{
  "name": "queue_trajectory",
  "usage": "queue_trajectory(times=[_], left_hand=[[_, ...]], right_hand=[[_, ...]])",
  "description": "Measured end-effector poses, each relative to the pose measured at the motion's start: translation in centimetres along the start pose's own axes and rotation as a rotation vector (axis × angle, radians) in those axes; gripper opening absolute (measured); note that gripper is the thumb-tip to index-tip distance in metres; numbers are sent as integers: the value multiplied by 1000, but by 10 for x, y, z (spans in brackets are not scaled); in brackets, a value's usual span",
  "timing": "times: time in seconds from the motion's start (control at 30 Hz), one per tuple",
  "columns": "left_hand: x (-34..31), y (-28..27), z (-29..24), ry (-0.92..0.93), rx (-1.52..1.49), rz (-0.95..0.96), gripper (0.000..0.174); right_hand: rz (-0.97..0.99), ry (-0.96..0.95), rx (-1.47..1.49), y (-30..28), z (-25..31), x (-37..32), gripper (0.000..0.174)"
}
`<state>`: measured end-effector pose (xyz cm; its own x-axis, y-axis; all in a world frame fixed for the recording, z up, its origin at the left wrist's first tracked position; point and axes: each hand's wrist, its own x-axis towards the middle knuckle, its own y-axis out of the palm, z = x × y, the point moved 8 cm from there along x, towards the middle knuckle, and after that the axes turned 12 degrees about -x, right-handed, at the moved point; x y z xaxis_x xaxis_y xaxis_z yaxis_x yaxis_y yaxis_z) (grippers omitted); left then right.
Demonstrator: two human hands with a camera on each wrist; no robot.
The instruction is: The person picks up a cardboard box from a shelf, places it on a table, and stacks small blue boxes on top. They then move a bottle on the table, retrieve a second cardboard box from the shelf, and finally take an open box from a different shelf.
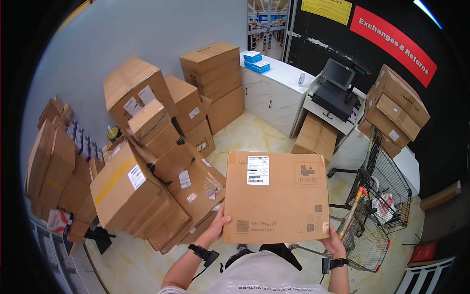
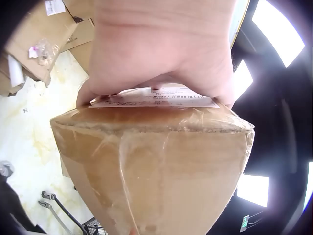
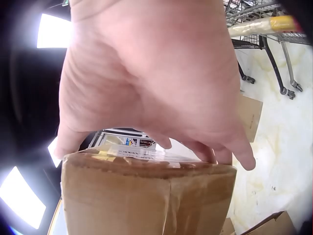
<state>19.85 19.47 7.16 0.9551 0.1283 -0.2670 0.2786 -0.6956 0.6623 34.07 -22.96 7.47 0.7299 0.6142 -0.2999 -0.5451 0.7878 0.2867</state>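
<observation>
A flat brown cardboard box (image 1: 276, 196) with a white shipping label (image 1: 258, 170) and a UN3480 mark is held up in front of me. My left hand (image 1: 217, 226) grips its lower left corner, thumb on the face. My right hand (image 1: 333, 241) grips the lower right corner. In the left wrist view the left hand (image 2: 161, 54) curls over the taped box edge (image 2: 156, 161). The right wrist view has the right hand (image 3: 151, 83) wrapped over the box end (image 3: 146, 196).
A heap of cardboard boxes (image 1: 147, 166) fills the left floor against the wall. Two shopping carts (image 1: 377, 206) stand at the right. A white counter (image 1: 274, 93) with a checkout screen (image 1: 338, 83) is ahead, more boxes (image 1: 396, 108) stacked beside it.
</observation>
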Motion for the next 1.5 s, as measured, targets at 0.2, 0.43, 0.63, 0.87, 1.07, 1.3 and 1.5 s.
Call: queue_trajectory(times=[0.2,0.43,0.63,0.87,1.07,1.3,1.5], left_hand=[[127,24,-35,-20,76,79,99],[251,45,-86,45,58,-78,97],[314,56,-133,176,38,-148,105],[447,23,-194,241,111,-183,100],[608,23,-298,330,223,-95,86],[785,40,-425,305,88,36,67],[934,-15,-446,220,-13,-147,63]], right_hand=[[-72,31,9,-65,-6,121,95],[100,46,36,-98,75,296,98],[254,132,-69,-108,130,415,115],[223,147,-12,-115,153,550,96],[127,102,106,-126,186,681,84],[-55,-69,170,-133,277,824,81],[-108,-198,255,-152,346,920,79]])
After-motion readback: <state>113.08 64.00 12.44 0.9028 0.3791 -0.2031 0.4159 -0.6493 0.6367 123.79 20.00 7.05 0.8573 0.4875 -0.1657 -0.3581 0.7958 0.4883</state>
